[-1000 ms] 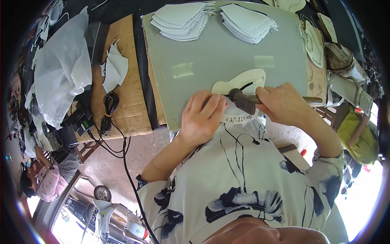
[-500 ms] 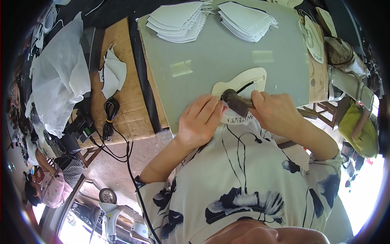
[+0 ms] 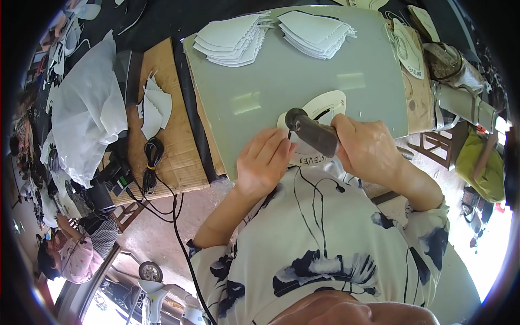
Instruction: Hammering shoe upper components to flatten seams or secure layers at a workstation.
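Note:
My right hand [image 3: 368,149] is closed round the handle of a hammer [image 3: 317,134]. Its dark head hangs over a cream cut-out template [image 3: 320,102] near the front edge of the grey work board. The template has rounded ends, handwriting on its near part and a dark strip lying in its opening. My left hand [image 3: 264,165] rests at the template's left side, fingers together and fingertips close to the hammer head. What these fingers pinch or press is hidden. The hammer head covers the middle of the template.
Two fanned stacks of white cut pieces [image 3: 230,40] [image 3: 314,35] lie along the far side of the grey board [image 3: 271,81]. At left, cardboard [image 3: 187,162] bears more white pieces [image 3: 156,108] and a coiled black cable [image 3: 153,154]. A translucent plastic bag [image 3: 84,114] lies beyond. Another person [image 3: 76,254] sits lower left.
The hammer head has risen, tilting up toward the camera. My right hand has shifted slightly. My left hand stays by the template. The whole view has turned a little.

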The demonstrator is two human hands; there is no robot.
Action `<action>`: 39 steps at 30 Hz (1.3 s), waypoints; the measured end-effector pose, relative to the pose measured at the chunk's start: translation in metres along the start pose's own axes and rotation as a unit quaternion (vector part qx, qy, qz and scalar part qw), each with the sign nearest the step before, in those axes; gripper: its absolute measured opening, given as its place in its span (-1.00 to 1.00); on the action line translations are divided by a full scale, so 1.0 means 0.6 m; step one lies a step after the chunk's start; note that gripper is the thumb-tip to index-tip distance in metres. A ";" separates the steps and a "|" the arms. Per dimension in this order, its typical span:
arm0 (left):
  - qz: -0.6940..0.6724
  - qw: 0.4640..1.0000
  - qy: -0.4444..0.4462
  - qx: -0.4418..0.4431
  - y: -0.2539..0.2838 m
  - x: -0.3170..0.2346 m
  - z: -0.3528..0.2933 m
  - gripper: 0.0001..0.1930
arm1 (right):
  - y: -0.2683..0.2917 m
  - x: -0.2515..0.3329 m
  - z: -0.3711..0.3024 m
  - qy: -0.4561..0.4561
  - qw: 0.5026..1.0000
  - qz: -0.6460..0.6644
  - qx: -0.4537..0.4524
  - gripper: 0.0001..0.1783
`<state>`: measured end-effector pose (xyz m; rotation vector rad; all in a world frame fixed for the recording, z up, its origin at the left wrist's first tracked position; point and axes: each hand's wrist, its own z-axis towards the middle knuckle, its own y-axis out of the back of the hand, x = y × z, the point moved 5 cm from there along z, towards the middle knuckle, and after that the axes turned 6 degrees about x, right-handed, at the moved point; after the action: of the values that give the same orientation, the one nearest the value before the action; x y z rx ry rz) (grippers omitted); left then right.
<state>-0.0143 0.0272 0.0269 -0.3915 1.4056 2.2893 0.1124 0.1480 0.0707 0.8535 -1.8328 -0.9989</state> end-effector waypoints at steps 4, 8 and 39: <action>-0.009 1.000 0.006 0.001 -0.006 0.002 -0.002 -0.75 | -0.031 -0.010 0.008 -0.053 0.994 -0.006 0.093 -0.68; -0.019 1.000 0.014 0.001 -0.012 0.005 -0.004 -0.72 | 0.004 -0.021 0.005 -0.052 0.998 0.036 0.020 -0.69; -0.071 0.993 0.089 0.010 -0.033 -0.035 0.060 -0.69 | -0.026 -0.154 -0.033 -0.167 0.929 0.217 -0.249 -0.68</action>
<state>0.0132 0.0629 0.0369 -0.6820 1.4335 2.1673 0.1694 0.2134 0.0304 -0.0378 -1.8030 -1.2840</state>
